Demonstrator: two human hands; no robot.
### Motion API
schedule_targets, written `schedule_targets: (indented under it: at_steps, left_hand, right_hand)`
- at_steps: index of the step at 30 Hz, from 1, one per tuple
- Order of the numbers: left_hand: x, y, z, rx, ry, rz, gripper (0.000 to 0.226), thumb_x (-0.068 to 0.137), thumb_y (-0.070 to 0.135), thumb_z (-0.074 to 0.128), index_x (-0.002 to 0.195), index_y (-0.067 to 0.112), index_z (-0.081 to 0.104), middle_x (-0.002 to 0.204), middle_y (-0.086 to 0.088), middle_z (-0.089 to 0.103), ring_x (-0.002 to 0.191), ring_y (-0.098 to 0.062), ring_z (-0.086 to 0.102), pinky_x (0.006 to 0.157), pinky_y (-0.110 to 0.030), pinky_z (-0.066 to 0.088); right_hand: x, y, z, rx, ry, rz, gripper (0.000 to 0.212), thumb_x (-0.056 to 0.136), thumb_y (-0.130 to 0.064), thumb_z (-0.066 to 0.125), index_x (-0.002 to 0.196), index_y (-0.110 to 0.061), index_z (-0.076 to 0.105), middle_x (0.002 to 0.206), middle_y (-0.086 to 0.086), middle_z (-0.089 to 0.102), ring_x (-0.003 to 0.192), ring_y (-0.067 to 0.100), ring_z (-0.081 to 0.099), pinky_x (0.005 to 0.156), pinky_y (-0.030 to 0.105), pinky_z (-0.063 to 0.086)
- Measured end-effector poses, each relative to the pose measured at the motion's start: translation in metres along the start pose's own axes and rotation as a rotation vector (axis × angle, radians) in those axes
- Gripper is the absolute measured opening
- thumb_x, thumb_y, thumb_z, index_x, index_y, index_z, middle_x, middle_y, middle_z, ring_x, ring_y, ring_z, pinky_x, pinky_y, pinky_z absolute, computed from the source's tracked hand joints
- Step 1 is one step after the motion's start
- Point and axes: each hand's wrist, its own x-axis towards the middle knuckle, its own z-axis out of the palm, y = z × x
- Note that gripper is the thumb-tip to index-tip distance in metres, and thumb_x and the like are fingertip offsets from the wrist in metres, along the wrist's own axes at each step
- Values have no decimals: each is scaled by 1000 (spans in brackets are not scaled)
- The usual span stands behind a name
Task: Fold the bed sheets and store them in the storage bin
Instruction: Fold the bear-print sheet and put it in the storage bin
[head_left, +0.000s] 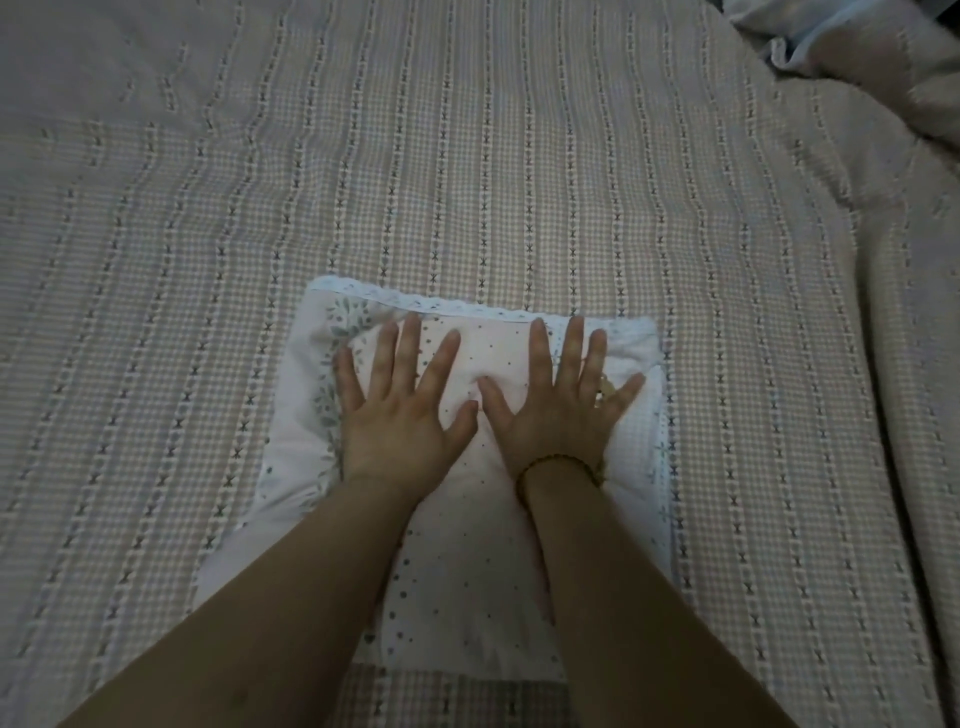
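Note:
A folded white sheet with small dots, a leafy border and a lace trim along its far edge lies on the bed in front of me. My left hand presses flat on its far left part, fingers spread and straight. My right hand presses flat beside it on the far right part, fingers spread, a beaded bracelet on the wrist. The thumbs nearly touch. No storage bin is in view.
The bed is covered by a checked, striped bedspread that fills the view. A rumpled pale blanket is bunched at the far right corner.

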Motion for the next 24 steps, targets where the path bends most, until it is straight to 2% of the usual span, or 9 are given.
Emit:
schedule_targets:
  at_steps: [2, 7, 12, 14, 16, 18, 20, 22, 24]
  left_hand:
    - [-2, 1, -4, 9, -33, -9, 69, 68, 63, -13, 130, 35, -28, 154, 1, -21, 142, -16, -20, 88, -37, -41]
    - [-42, -13, -36, 23, -104, -67, 71, 90, 64, 13, 144, 29, -19, 153, -2, -24, 141, -19, -23, 101, -38, -29]
    - [-108, -57, -39, -111, -185, -291, 92, 62, 77, -7, 143, 33, -19, 156, -2, -13, 144, -21, -5, 114, -40, -1]
    - [-106, -56, -37, -178, -216, -327, 87, 76, 78, 8, 146, 32, -14, 157, -6, -9, 144, -24, 0, 115, -41, 4]
    - [-101, -55, -39, -247, -221, -304, 80, 88, 66, 28, 147, 30, -11, 157, -10, -5, 144, -26, 2, 116, -41, 5]
    - [-109, -61, -43, -368, -192, -309, 86, 86, 63, 40, 149, 25, -5, 157, -11, 4, 143, -27, 10, 115, -41, 11]
    - [-127, -67, -48, -500, -153, -345, 92, 80, 63, 45, 150, 17, 5, 154, -11, 18, 140, -28, 22, 113, -43, 21]
    - [-152, -57, -46, -466, -97, -392, 85, 79, 57, 37, 148, 11, 19, 151, -17, 25, 138, -33, 27, 112, -42, 18]
    - [-174, -38, -40, -355, -44, -286, 65, 87, 46, 32, 137, 6, 42, 141, -26, 39, 131, -39, 32, 112, -36, 5]
  right_hand:
    - [-4, -1, -7, 6, -35, -2, 80, 78, -75, 2, 135, -29, -29, 151, 1, -30, 139, 22, -26, 99, 57, -29]
    - [-42, 14, -33, 17, -96, -3, 72, 90, -62, 16, 142, -29, -23, 151, 2, -28, 140, 23, -25, 104, 61, -17]
    - [-121, 48, -8, 126, -65, 168, 91, 78, -74, -10, 144, -23, 25, 152, 12, 20, 139, 39, 21, 101, 70, 14]
    - [-122, 50, -10, 151, -68, 177, 89, 78, -75, -7, 147, -24, 14, 156, 11, 5, 142, 37, 9, 107, 63, 9]
    - [-120, 51, -11, 193, -109, 187, 77, 87, -68, 17, 148, -25, -5, 155, 8, -15, 143, 29, -8, 114, 50, -2]
    - [-129, 53, -19, 263, -84, 254, 78, 90, -56, 34, 147, -23, -7, 155, 10, -15, 143, 27, -7, 115, 42, -3]
    - [-148, 54, -19, 255, -40, 367, 73, 93, -51, 35, 149, -18, 1, 155, 16, -4, 143, 31, 1, 115, 46, 1]
    - [-169, 34, -15, 200, 156, 387, 66, 90, -46, 34, 145, -10, 24, 149, 26, 21, 138, 40, 19, 112, 56, 7]
    - [-180, -6, -9, 237, 218, 106, 59, 88, -44, 31, 135, -10, 38, 139, 25, 42, 131, 39, 34, 111, 52, 12]
